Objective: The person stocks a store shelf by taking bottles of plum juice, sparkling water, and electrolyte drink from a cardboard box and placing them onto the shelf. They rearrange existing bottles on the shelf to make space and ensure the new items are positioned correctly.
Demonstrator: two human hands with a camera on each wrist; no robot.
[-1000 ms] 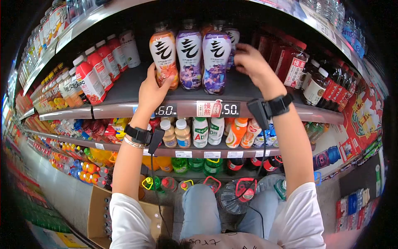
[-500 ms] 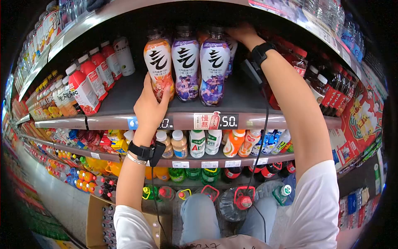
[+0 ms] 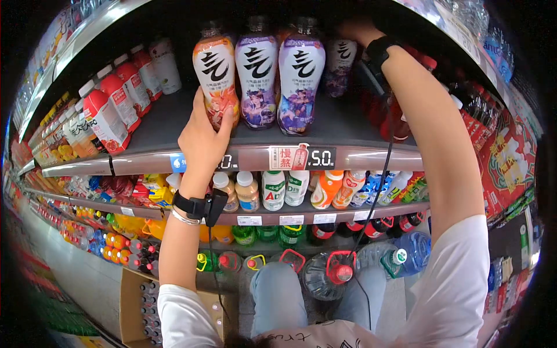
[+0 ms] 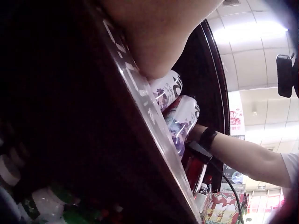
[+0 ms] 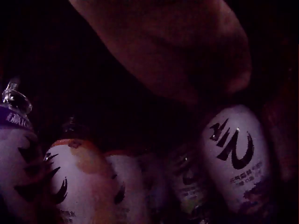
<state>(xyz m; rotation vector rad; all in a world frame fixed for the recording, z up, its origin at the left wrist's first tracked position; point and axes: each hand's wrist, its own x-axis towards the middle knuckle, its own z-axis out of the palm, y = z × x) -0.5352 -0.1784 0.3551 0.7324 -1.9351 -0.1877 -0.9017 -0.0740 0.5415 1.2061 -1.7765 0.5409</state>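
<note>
On the upper shelf, my left hand (image 3: 204, 136) holds the lower part of an orange-and-white bottle (image 3: 214, 75), thumb across its front. Two purple-and-white bottles, one in the middle (image 3: 257, 81) and one on the right (image 3: 301, 81), stand upright beside it. Deeper in the shadow, my right hand (image 3: 358, 30) is at the top of another dark-labelled bottle (image 3: 340, 66). The right wrist view shows that hand (image 5: 187, 51) bent over this bottle (image 5: 236, 158), hiding its cap; its fingertips are too dark to make out.
Red-capped bottles (image 3: 104, 119) stand left on the same shelf, dark red ones to the right. The shelf's front edge (image 3: 249, 159) carries price tags. Below are more drink rows, large water bottles (image 3: 325, 275) and a cardboard box (image 3: 132, 307) on the floor.
My right hand has moved up and deeper into the shelf, and the rear bottle now stands farther right, apart from the front purple one. My left hand and the orange bottle have shifted left.
</note>
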